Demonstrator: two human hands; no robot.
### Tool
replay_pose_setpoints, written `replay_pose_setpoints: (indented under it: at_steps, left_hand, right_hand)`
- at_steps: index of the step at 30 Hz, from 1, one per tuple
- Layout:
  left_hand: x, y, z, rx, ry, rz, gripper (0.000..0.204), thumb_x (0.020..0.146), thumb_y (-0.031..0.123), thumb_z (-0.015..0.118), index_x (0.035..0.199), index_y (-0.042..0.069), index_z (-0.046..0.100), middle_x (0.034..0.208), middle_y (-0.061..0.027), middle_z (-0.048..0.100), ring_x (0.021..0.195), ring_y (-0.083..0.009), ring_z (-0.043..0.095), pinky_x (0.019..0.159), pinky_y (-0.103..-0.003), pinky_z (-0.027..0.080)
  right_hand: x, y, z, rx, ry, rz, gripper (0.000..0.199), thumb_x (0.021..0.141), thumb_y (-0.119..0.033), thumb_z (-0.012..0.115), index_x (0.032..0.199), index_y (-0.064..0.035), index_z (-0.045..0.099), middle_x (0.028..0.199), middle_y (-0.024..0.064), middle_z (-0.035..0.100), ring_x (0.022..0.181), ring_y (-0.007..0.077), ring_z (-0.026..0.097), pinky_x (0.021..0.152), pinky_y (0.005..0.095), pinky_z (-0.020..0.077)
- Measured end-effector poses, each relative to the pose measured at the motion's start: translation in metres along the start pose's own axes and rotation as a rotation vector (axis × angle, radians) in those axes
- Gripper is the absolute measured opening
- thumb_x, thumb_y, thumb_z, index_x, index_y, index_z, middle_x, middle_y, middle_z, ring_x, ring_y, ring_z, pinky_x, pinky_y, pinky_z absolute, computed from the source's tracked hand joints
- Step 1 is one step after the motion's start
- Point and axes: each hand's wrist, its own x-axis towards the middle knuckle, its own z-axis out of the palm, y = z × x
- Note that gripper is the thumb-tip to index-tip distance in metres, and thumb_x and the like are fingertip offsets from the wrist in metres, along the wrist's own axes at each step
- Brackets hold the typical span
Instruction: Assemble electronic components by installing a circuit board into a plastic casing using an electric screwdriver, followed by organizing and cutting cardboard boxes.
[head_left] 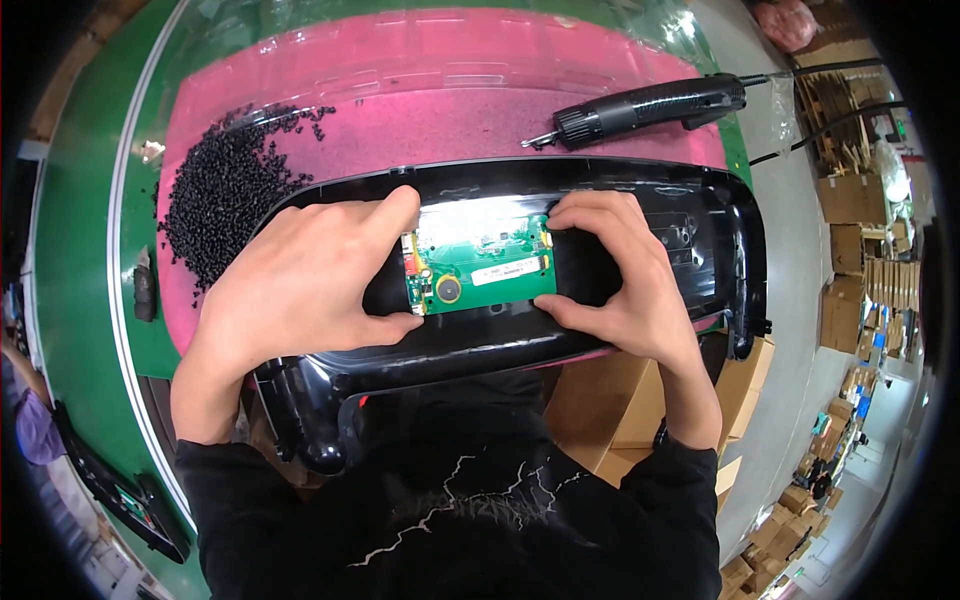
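A green circuit board (500, 262) with a round part and a white label is over the middle of a large black plastic shell (620, 340). My left hand (320, 270) grips the board's left end, thumb at the lower corner and fingers at the upper one. At the right end, my right hand (625, 265) pinches the board's corners between thumb and forefinger. Whether the board rests on the shell or is held just above it, I cannot tell. The shell lies across the pink mat, with a rounded grip-like leg (310, 420) at its lower left.
A black electric screwdriver (650, 112) with a cord lies behind the shell on the pink mat (430, 115). Left of it is a heap of small black screws (225, 190). Cardboard boxes (605, 400) stand below the shell. Another black shell (130, 500) is at far left.
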Motion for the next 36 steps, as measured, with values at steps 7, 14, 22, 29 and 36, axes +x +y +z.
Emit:
replay_pose_setpoints:
  at_steps: [7, 14, 22, 29, 36]
  left_hand:
    - [0.0, 0.002, -0.002, -0.008, -0.001, 0.002, 0.054, 0.056, 0.018, 0.079, 0.095, 0.002, 0.046, 0.067, -0.0129, 0.052, 0.061, -0.0327, 0.054, 0.054, -0.039, 0.041]
    - [-0.002, -0.001, -0.003, -0.006, -0.028, -0.004, 0.054, 0.059, 0.02, 0.079, 0.097, 0.003, 0.044, 0.08, -0.0149, 0.058, 0.075, -0.0351, 0.059, 0.061, -0.041, 0.046]
    - [-0.003, -0.001, -0.004, 0.002, -0.033, 0.022, 0.053, 0.062, 0.02, 0.077, 0.099, 0.001, 0.043, 0.084, -0.0158, 0.06, 0.08, -0.0359, 0.059, 0.065, -0.042, 0.048]
    - [-0.013, -0.008, -0.003, 0.009, -0.011, -0.007, 0.059, 0.063, 0.022, 0.078, 0.106, 0.001, 0.044, 0.09, -0.0165, 0.061, 0.084, -0.0363, 0.06, 0.067, -0.042, 0.049]
    - [-0.007, -0.038, -0.024, -0.076, 0.435, 0.05, 0.016, 0.076, 0.01, 0.067, 0.084, -0.002, 0.06, 0.066, -0.0139, 0.059, 0.061, -0.0263, 0.061, 0.057, -0.034, 0.046]
  right_hand:
    - [0.0, 0.0, -0.001, -0.003, 0.014, 0.012, 0.049, 0.058, -0.007, 0.077, 0.103, -0.0033, 0.056, 0.108, 0.0117, 0.054, 0.102, 0.0304, 0.05, 0.089, 0.0374, 0.0416]
    - [0.002, -0.004, 0.001, -0.018, -0.003, 0.028, 0.05, 0.057, -0.006, 0.077, 0.103, -0.0035, 0.056, 0.108, 0.0117, 0.054, 0.102, 0.0305, 0.05, 0.089, 0.0374, 0.0417]
    - [0.002, -0.005, 0.001, -0.046, -0.011, 0.064, 0.053, 0.057, -0.007, 0.078, 0.105, -0.0035, 0.056, 0.109, 0.0122, 0.054, 0.103, 0.0308, 0.05, 0.09, 0.0379, 0.0414]
    - [0.004, -0.009, 0.002, -0.087, -0.03, 0.085, 0.07, 0.056, -0.009, 0.079, 0.119, -0.0031, 0.049, 0.116, 0.0134, 0.053, 0.107, 0.0283, 0.051, 0.091, 0.0373, 0.0423]
    - [0.0, 0.019, -0.055, 0.055, 0.569, 0.151, 0.052, 0.082, -0.007, 0.061, 0.13, -0.0015, 0.04, 0.118, 0.0105, 0.049, 0.106, 0.0176, 0.049, 0.089, 0.0306, 0.0409]
